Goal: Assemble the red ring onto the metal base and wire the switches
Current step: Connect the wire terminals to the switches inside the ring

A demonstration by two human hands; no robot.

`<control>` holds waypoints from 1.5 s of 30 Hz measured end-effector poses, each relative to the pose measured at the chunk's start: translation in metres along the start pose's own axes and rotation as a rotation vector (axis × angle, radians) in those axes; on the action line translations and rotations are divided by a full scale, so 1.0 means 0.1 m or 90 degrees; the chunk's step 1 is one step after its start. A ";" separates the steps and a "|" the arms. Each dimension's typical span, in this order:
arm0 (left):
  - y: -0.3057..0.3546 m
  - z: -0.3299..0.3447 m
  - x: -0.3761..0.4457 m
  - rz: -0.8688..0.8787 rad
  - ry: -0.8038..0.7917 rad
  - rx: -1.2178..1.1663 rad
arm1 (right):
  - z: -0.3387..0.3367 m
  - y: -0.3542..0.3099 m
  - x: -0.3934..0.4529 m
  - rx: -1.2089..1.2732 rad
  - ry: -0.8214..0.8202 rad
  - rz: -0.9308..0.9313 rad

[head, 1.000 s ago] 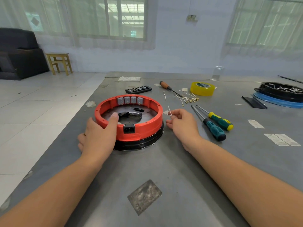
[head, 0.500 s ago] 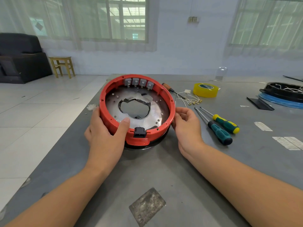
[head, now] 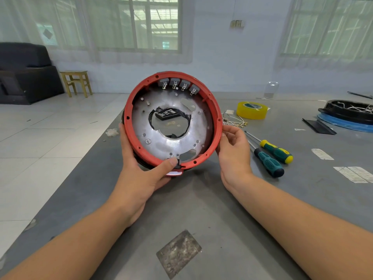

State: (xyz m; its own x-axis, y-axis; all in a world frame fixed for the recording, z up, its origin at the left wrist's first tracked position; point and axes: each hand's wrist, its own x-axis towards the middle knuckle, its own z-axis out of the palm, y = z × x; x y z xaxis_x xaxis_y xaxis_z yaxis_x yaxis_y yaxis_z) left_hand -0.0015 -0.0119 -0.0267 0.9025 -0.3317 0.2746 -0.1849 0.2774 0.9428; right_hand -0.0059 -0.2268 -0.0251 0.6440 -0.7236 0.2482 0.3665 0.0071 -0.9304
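Head cam, only view there is: the red ring (head: pixel 216 126) sits on the metal base (head: pixel 171 142) and the whole assembly is up off the grey table (head: pixel 201 209), tipped nearly upright so its open face points back at the camera. It sits right between the two hands, roughly centre frame.

The left hand (head: pixel 141 174) cups the lower-left edge, fingers wrapped behind the rim and the thumb curled over the front, pressing near the black socket at the bottom of the ring. The right hand (head: pixel 234 156) grips the right side of the rim, fingers curled round the edge with the thumb on the front. So both hands are closed around the ring, neither spread out.

Four grey switches (head: pixel 178 84) line the inside top of the ring, terminals poking inward. Through the base's centre hole you can see a black remote (head: pixel 167 113) lying on the table behind.

To the right on the table: a little pile of loose wires (head: pixel 236 121), a yellow tape roll (head: pixel 252 110), and two green-handled screwdrivers (head: pixel 270 156) side by side just beside the right hand. Farther right is a black round unit on a blue disc (head: pixel 347 116).
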 end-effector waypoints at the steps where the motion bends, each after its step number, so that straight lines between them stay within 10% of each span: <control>1: -0.01 -0.01 0.00 0.001 -0.007 -0.009 | 0.01 0.00 -0.01 -0.002 -0.002 -0.005; 18: -0.20 -0.18 0.21 -0.008 0.058 -0.053 | 0.02 -0.31 -0.22 -0.081 -0.071 -0.181; 30: -0.20 -0.15 0.14 0.002 0.044 0.045 | 0.17 -0.32 -0.43 -0.050 -0.332 -0.044; 45: -0.22 -0.18 0.17 -0.037 0.006 -0.038 | 0.14 -0.34 -0.33 -0.131 -0.344 0.003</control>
State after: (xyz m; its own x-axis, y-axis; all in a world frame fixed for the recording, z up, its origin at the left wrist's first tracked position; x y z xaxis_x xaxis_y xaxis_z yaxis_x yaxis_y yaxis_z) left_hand 0.0249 -0.0076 -0.0461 0.9149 -0.3401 0.2173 -0.1084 0.3116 0.9440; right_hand -0.0305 -0.1930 0.0025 0.9167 -0.2679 0.2966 0.2599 -0.1643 -0.9515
